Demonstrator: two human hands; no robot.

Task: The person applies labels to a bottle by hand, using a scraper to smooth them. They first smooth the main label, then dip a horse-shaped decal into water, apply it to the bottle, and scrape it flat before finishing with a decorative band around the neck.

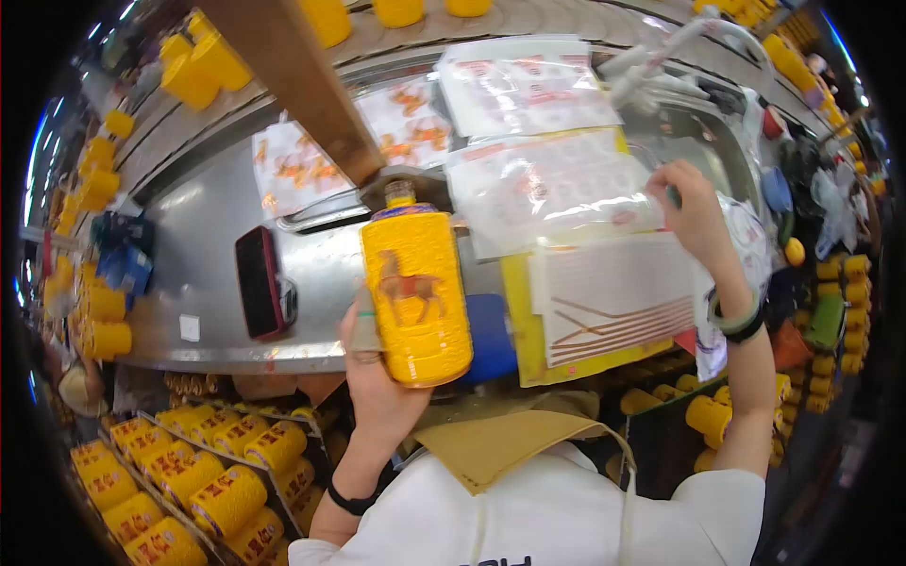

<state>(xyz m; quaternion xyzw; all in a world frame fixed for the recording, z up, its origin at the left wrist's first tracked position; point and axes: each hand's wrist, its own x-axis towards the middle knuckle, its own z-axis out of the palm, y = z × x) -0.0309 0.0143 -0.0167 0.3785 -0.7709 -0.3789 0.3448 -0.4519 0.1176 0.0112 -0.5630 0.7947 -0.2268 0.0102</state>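
My left hand (382, 387) is wrapped round the lower side of a yellow, rough-textured bottle (425, 330), which tilts with its neck away from me. A brown horse picture sits on its face, and a purple band rings its shoulder. My right hand (694, 212) is over the right edge of a plastic-covered decal sheet (557, 184). Its fingers are curled together, with something teal at a fingertip; whatever they may pinch cannot be made out. Below that sheet lies a sheet with brown stripes (618, 325) on a yellow backing (524, 330).
A phone (260, 283) lies on the metal worktop (193, 264). Horse decal sheets (297, 165) are behind a wooden post (302, 85). At the right is a sink (698, 141) with a tap (708, 33). Racks of yellow bottles (226, 500) stand below left.
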